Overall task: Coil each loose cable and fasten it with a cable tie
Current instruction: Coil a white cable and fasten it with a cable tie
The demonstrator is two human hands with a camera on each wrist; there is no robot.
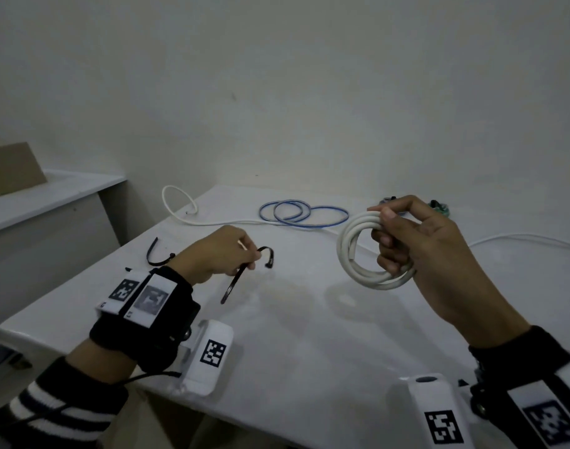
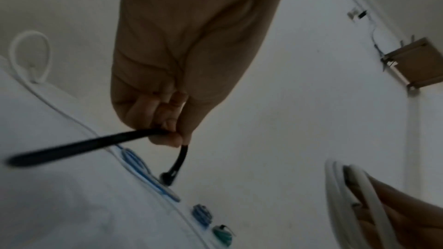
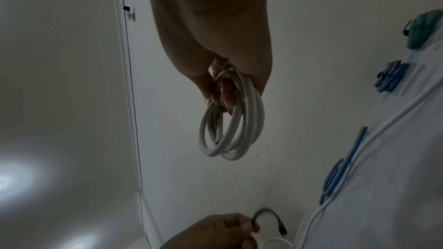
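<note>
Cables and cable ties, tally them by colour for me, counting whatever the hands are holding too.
White cables: 2, the white coil in the right hand, and a loose thin white cable on the table
Blue cables: 2, the loose blue loops and a small blue bundle
Teal bundle: 1
Black cable ties: 2, the held tie in the left hand, and the lying tie
Total: 7

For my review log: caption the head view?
Right hand holds coiled white cable; left hand pinches black cable tie.

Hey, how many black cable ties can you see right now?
2. One black cable tie is pinched in the left hand; a second cable tie lies on the table behind that wrist. Others may be hidden.
</note>
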